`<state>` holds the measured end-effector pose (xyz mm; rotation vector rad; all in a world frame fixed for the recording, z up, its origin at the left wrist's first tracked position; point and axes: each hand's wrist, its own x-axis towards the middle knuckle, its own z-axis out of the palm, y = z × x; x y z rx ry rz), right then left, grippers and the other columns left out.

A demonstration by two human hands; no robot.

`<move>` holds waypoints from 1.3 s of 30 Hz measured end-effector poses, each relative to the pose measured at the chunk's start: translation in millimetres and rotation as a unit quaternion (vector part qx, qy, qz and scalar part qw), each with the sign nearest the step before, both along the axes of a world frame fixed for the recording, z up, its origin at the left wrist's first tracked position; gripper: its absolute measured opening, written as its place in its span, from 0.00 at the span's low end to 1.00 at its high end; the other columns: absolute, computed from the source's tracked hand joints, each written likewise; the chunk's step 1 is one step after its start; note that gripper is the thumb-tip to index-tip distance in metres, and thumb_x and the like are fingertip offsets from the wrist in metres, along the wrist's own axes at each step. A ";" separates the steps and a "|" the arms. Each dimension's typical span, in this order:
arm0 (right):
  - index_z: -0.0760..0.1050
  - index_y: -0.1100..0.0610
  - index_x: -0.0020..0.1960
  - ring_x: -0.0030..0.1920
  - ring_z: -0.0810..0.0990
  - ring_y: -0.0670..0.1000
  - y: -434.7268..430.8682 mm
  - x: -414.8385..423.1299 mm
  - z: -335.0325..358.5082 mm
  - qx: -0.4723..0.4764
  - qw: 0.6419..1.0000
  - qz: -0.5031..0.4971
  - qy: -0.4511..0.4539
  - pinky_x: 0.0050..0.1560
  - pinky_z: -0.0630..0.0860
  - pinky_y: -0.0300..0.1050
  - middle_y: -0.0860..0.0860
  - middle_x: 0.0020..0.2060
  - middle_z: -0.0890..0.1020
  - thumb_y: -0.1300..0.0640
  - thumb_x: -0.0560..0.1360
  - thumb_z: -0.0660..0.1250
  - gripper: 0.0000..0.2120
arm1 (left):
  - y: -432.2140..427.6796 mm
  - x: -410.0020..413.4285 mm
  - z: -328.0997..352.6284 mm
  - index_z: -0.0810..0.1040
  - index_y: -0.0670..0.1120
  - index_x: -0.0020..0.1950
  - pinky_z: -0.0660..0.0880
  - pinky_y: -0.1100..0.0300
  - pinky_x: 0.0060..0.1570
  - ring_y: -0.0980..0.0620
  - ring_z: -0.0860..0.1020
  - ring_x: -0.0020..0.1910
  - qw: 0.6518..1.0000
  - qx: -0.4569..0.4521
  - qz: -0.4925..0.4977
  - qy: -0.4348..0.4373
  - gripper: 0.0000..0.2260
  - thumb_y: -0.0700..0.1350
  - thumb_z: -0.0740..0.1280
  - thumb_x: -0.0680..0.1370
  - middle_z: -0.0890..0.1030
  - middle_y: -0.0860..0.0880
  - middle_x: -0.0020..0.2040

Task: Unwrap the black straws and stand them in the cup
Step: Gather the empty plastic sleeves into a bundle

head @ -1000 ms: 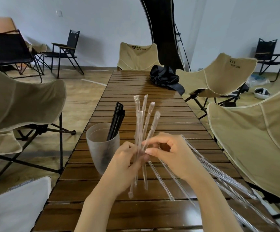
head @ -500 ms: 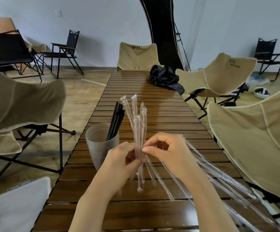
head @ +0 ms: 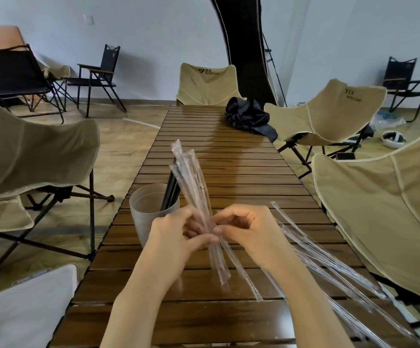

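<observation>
Item: bundle of clear wrappers, held upright over the desk, gripped mid-length, probably to keep it together while one is picked out
Left hand: fingers clenched round the bundle
Right hand: fingertips pinching it at the same spot
Black straws: standing in the cup, just left of the hands
Loose wrappers: fanned on the desk, right
Surface: brown slats
Room: tan folding chairs, pale walls
</observation>
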<state>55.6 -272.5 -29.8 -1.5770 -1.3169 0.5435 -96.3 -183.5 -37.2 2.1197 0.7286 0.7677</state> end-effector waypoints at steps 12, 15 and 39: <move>0.81 0.47 0.43 0.38 0.81 0.46 -1.2 1.6 -1.1 -0.024 1.000 -0.007 -0.010 0.42 0.79 0.40 0.47 0.37 0.84 0.56 0.72 0.72 0.04 | -1.6 -3.6 6.9 0.81 0.58 0.43 0.73 0.76 0.44 0.66 0.80 0.42 0.998 0.061 -0.012 -0.007 0.05 0.49 0.73 0.70 0.81 0.65 0.42; 0.81 0.49 0.42 0.39 0.83 0.47 -2.1 1.4 0.8 -0.015 1.000 -0.004 0.015 0.45 0.81 0.43 0.49 0.37 0.84 0.59 0.71 0.73 0.05 | -3.0 -1.4 8.5 0.80 0.57 0.44 0.73 0.76 0.44 0.66 0.80 0.42 0.998 0.066 -0.007 -0.008 0.06 0.49 0.74 0.69 0.82 0.63 0.41; 0.81 0.55 0.43 0.39 0.83 0.47 -5.4 4.5 6.0 0.006 1.000 -0.010 0.005 0.45 0.81 0.45 0.50 0.37 0.84 0.60 0.70 0.73 0.03 | -9.4 6.0 4.3 0.81 0.59 0.48 0.75 0.73 0.46 0.65 0.81 0.43 0.999 0.040 -0.029 -0.022 0.07 0.51 0.71 0.71 0.84 0.59 0.40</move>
